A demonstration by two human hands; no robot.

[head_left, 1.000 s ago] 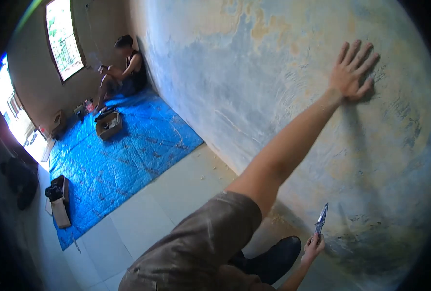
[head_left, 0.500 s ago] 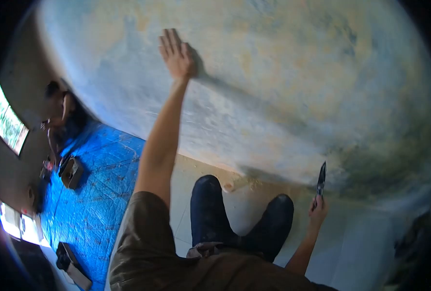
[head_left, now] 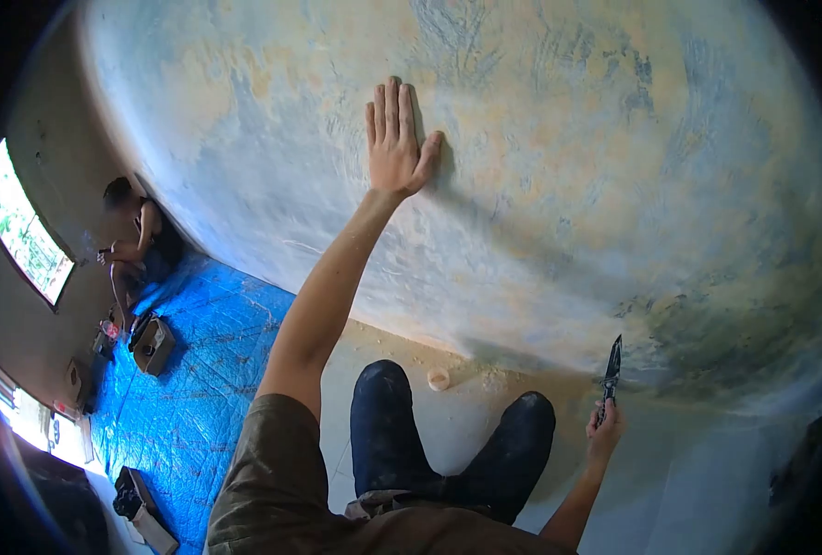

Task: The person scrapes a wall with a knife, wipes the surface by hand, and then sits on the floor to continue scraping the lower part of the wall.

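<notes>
My left hand (head_left: 398,153) lies against the patchy blue, cream and grey wall (head_left: 540,139), its fingers stretched upward and the thumb out to the side. Low on the right, my right hand (head_left: 606,425) is wrapped round the handle of a dark-patterned knife (head_left: 612,373). The pointed blade stands up toward the wall, near a dark, greenish, rough-looking patch (head_left: 716,324). Between the hands, my knees in dark trousers (head_left: 388,407) are bent close to the foot of the wall.
Pale crumbs and a small round lid-like piece (head_left: 438,378) lie on the tiled floor by the wall. A blue tarp (head_left: 198,388) covers the floor at left, holding a box (head_left: 153,347) and a dark open case (head_left: 133,504). Another person (head_left: 138,231) sits in the far corner.
My left hand has shifted rightward across the wall, its thumb now spread wider. The knife stays upright in my right hand, slightly lower in view. The camera view has tilted a little.
</notes>
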